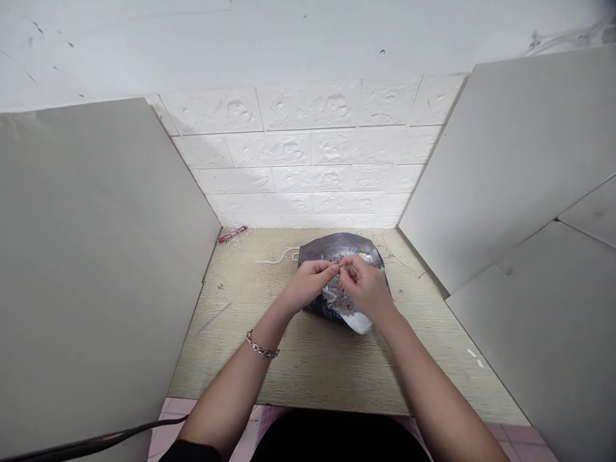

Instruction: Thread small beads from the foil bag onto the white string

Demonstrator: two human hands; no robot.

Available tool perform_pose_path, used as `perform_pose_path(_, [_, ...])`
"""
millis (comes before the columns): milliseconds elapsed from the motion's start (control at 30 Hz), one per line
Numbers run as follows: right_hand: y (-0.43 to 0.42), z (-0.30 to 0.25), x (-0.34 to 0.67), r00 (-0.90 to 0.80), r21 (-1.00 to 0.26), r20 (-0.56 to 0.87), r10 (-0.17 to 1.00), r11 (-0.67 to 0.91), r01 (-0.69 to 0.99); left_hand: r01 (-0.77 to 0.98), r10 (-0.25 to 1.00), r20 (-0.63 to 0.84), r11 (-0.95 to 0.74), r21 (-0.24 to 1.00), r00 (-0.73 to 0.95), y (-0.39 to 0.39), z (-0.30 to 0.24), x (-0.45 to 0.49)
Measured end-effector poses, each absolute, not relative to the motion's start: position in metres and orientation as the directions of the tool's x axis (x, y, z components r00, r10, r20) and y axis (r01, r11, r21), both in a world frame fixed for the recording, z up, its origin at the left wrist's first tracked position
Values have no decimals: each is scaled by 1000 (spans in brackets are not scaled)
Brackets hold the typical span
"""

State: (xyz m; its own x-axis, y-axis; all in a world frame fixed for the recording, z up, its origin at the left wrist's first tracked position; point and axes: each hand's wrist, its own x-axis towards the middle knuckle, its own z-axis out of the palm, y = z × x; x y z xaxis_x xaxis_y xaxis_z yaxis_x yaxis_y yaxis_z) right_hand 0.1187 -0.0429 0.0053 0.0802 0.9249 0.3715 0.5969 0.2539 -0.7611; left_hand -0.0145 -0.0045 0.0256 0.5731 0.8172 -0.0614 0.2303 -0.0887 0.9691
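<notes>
My left hand [308, 282] and my right hand [366, 287] meet over an open dark foil bag [339, 247] full of small multicoloured beads, lying on a light wooden desk [312, 359]. Both hands pinch their fingertips together at one spot above the bag. What sits between the fingertips is too small to make out. A chain bracelet [261, 348] circles my left wrist.
White panels [96, 256] wall the desk in on the left and right [510, 192], with a white brick-pattern wall behind. A string of pale beads [279, 258] lies behind the bag, a small red tube [232, 234] at the far left corner, a thin clear stick [214, 316] on the left.
</notes>
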Motion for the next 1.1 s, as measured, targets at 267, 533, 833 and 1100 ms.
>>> perform_pose_path(267, [-44, 8, 116, 141, -902, 301, 943, 234, 362, 209, 874, -12, -103, 972, 486, -7, 27, -12])
perform_pose_path(533, [-38, 10, 121, 121, -992, 95, 988, 104, -68, 202, 891, 109, -217, 955, 440, -6, 26, -13])
perform_pose_path(833, [-39, 10, 123, 96, -958, 6, 995, 34, -285, 272, 860, 269, -410, 870, 434, -11, 28, -14])
perform_pose_path(1100, [-39, 10, 123, 56, -948, 3, 998, 20, -316, 311, 841, 314, -472, 825, 441, -12, 26, -13])
